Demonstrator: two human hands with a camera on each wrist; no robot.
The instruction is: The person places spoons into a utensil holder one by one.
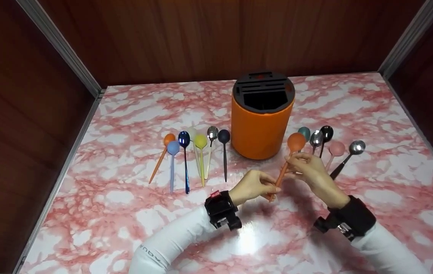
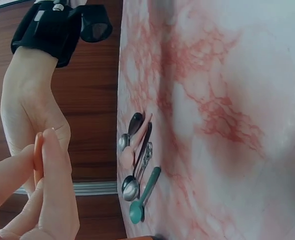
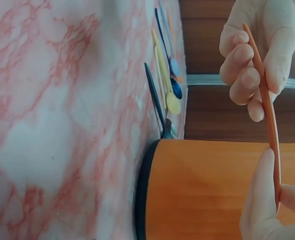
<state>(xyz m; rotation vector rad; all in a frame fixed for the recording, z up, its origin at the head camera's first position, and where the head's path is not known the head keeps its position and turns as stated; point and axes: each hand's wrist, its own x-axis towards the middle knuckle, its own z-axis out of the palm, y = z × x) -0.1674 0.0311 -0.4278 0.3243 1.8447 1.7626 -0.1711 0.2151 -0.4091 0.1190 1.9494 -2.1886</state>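
Observation:
An orange spoon (image 1: 296, 142) is held up between both hands, in front of the orange utensil holder. My left hand (image 1: 252, 185) pinches the end of its handle. Higher up, my right hand (image 1: 311, 171) pinches the handle just below the bowl. In the right wrist view the spoon (image 3: 270, 117) appears edge-on, with the left hand (image 3: 260, 55) at one end and the right hand (image 3: 267, 210) at the other. The left wrist view shows the spoon (image 2: 38, 155) mostly hidden by fingers.
The orange holder (image 1: 260, 133) has a black slotted top. Left of it lie several spoons, including a yellow-green spoon (image 1: 201, 141) and a dark spoon (image 1: 224, 136). To its right are a teal spoon (image 2: 136, 212), a pink spoon (image 1: 337, 148) and a black-handled spoon (image 1: 357, 147). Wooden panels surround the table.

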